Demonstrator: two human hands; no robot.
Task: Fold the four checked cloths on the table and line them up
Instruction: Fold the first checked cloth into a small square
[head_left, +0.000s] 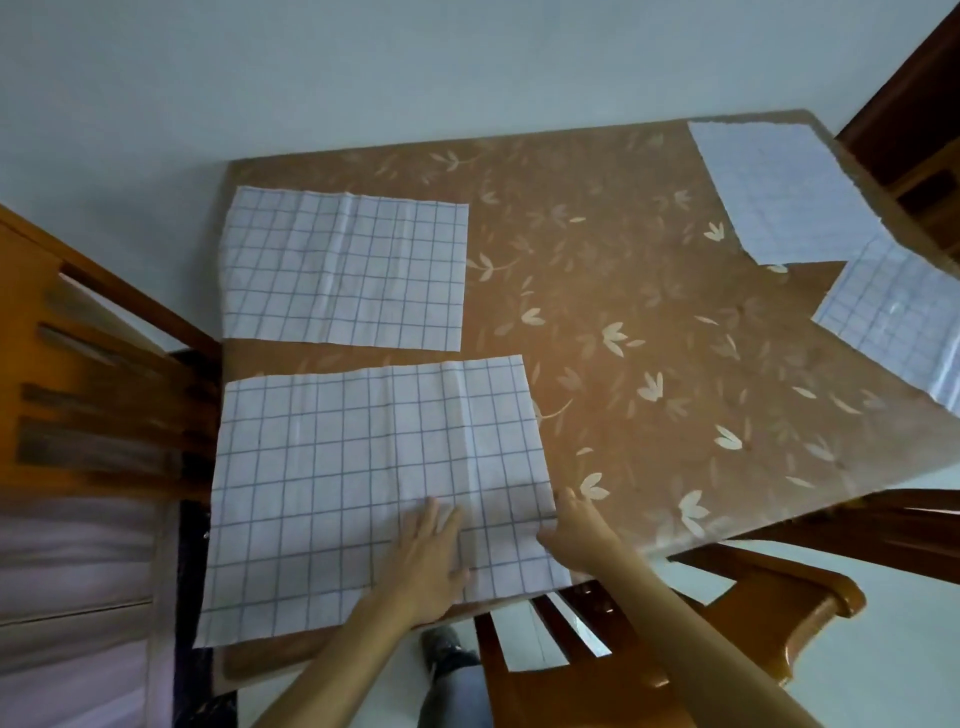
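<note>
1. Beyond the left hand, farther up the table (623, 312), the far-left cloth (343, 270) lies spread flat and apart from both hands.
2. The left hand (434, 556) rests palm down on the near cloth (337, 493), fingers straight, pressing and holding nothing.
3. Just to its right, the right hand (576, 525) meets the same cloth's right edge. The thumb lies on the fabric and the fingers reach past it; I cannot tell whether they pinch.
4. Well beyond the right hand, the far-right cloth (784, 192) and the right-edge cloth (898, 322) lie flat.
5. Judging by this, no cloth is folded yet, so all four folds and the lining up remain.
</note>
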